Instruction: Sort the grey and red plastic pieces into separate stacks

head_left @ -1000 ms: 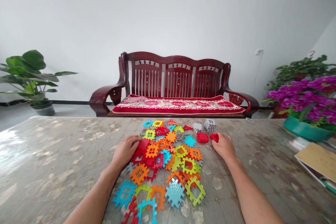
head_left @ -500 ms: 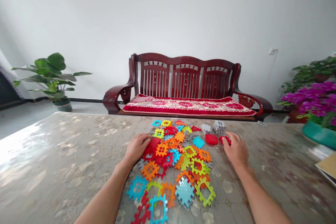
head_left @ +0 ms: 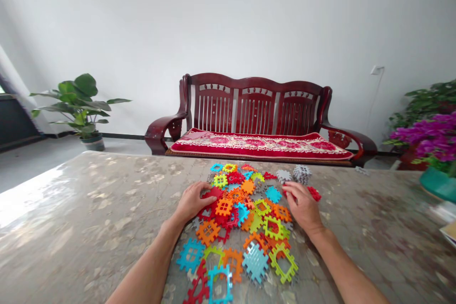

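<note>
A loose heap of plastic interlocking tiles in red, orange, blue, lime and grey lies between my hands. My left hand (head_left: 193, 200) is at the heap's left edge, thumb and fingers closed around a red tile (head_left: 214, 193). To the right of the heap, my right hand (head_left: 302, 205) pinches another red tile (head_left: 284, 193), mostly covered by the fingers. Just beyond that hand lies a further red tile (head_left: 314, 193). A blue tile (head_left: 273, 194) sits left of my right fingertips. Behind them are a grey tile (head_left: 283, 175) and a stack of grey tiles (head_left: 302, 174).
The patterned table (head_left: 117, 218) carries a teal pot (head_left: 438, 183) with purple flowers (head_left: 427, 135) at the right. Beyond the table stands a dark red wooden bench (head_left: 256, 109) with a red cover. A potted plant (head_left: 83, 104) is on the floor at left.
My right hand has let go of one red tile at the right and moved left onto the red tile beside it. My left thumb has shifted over the red tile's near edge.
</note>
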Demonstrator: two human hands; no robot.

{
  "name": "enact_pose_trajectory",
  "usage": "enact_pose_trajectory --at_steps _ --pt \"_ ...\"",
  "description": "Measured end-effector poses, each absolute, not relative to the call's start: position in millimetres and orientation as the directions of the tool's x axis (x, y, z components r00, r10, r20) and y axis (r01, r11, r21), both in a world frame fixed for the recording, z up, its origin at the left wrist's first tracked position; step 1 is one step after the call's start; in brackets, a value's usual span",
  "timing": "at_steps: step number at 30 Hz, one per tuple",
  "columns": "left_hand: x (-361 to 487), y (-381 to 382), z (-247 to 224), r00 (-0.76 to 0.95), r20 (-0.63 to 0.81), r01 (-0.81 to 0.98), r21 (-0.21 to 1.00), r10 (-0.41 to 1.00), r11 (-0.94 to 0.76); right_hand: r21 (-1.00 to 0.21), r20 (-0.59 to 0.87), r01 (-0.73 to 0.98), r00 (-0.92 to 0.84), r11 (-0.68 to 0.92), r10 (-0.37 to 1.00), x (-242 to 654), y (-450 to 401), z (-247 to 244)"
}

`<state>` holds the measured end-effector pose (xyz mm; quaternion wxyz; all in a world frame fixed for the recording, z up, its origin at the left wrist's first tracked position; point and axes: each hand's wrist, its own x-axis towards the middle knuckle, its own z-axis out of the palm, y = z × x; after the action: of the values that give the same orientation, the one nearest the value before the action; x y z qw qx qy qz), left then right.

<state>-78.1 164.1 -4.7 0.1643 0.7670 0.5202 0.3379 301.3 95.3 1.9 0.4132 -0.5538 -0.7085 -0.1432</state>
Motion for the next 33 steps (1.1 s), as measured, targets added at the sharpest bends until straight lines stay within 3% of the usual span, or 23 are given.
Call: enact_pose_trajectory --at_steps 8,15,21,29,33 --pt "-75 164 -5 0.07 0.3 0.523 0.801 0.951 -0.291 -0.29 0.696 0.859 -0.113 0.422 0.709 268 89 9" --pt "-54 157 10 -0.019 0.226 0.08 0.971 0.974 -0.224 -0.377 0.664 0.799 -0.121 0.469 0.738 248 82 16" --pt "-29 142 26 0.112 0.147 -0.088 0.987 0.983 -0.138 -0.349 0.664 0.755 -0.219 0.556 0.715 215 75 26" --pt "2 123 29 0.25 0.089 -0.115 0.992 0.964 -0.061 -0.21 0.651 0.772 -0.347 0.599 0.675 186 70 32" --pt "13 114 31 0.297 0.043 -0.123 0.992 0.954 -0.006 -0.228 0.65 0.776 -0.328 0.588 0.685 186 68 33"
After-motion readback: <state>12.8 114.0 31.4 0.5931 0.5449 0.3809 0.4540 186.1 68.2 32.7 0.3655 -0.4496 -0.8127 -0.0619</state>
